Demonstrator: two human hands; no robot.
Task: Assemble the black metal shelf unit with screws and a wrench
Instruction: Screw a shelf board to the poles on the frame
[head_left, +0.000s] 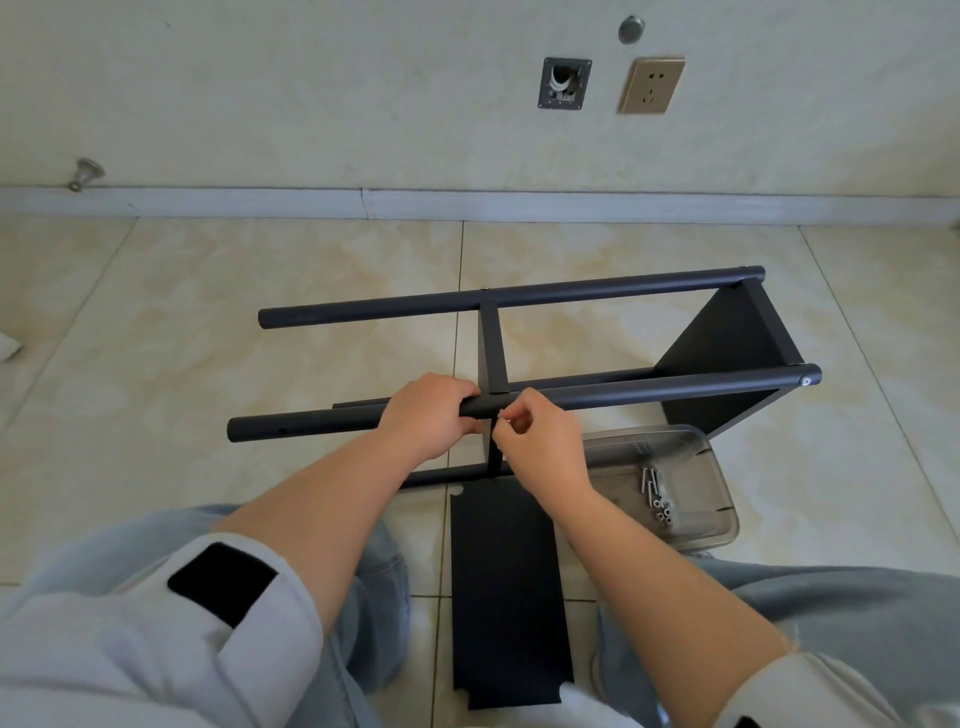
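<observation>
A cream tiled floor (208, 322) runs up to a white skirting board (208, 200) and a pale wall with a brass-coloured socket (652, 85) and an open wall box (564, 83) beside it.

The shelf unit (727, 353) lies on its side on the floor, its long axis running left to right, tilted slightly up toward the right. Its open pole ends point left; the fitted end panel stands at the right. The far pole (519, 296) and the near pole (649, 389) lie roughly parallel, joined midway by a crossbar (492, 348).

The person sits on the floor with legs apart. The left hand (428, 410) is wrapped round the near pole just left of the crossbar joint, fingers curled over the top. The right hand (540, 436) is just right of the joint, thumb and forefinger pinched on something small and pale at the pole; it is too small to say whether it is a screw.

A loose black panel (506, 597) lies flat between the legs, its long axis running toward the person. Just right of it, near the right forearm, sits a clear plastic tray (717, 467) with a cluster of silver screws (657, 496) inside.
</observation>
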